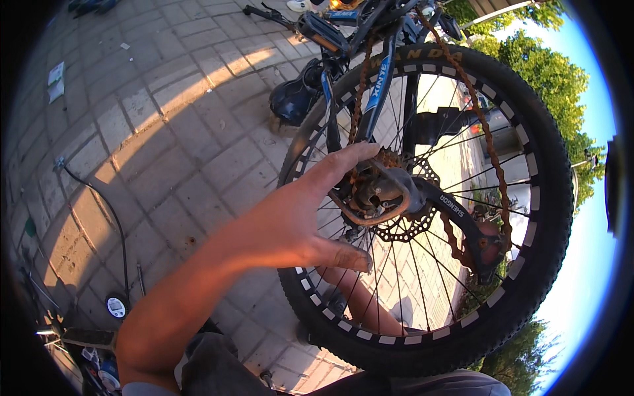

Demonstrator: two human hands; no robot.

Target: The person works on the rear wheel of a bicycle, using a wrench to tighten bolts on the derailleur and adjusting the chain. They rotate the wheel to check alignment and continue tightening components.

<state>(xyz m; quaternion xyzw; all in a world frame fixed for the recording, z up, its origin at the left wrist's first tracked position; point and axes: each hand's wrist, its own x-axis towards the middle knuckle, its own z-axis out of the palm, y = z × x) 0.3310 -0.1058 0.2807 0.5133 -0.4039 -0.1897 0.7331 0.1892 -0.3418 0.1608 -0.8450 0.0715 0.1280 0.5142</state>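
A bicycle's rear wheel (559,198) with a black knobbly tyre stands close in front of me. My left hand (300,221) reaches to its hub, fingers stretched past the axle end and thumb spread apart below; whether the fingertips touch metal is hard to tell. Between them sits a rusty, rounded metal guard (389,211). A black rear derailleur (456,210) extends to the right, carrying a rusty chain (492,148). Behind the guard shows a perforated brake disc (406,232). My right hand (345,282) is beyond the spokes, its fingers mostly hidden.
The blue-and-black bicycle frame (379,86) rises behind the hub. On the brick paving (185,178) lie a round digital gauge (115,306) with a black hose (109,204) and a white wrapper (57,82). Tools lie at the lower left. A dark rounded object (290,102) stands beyond the wheel.
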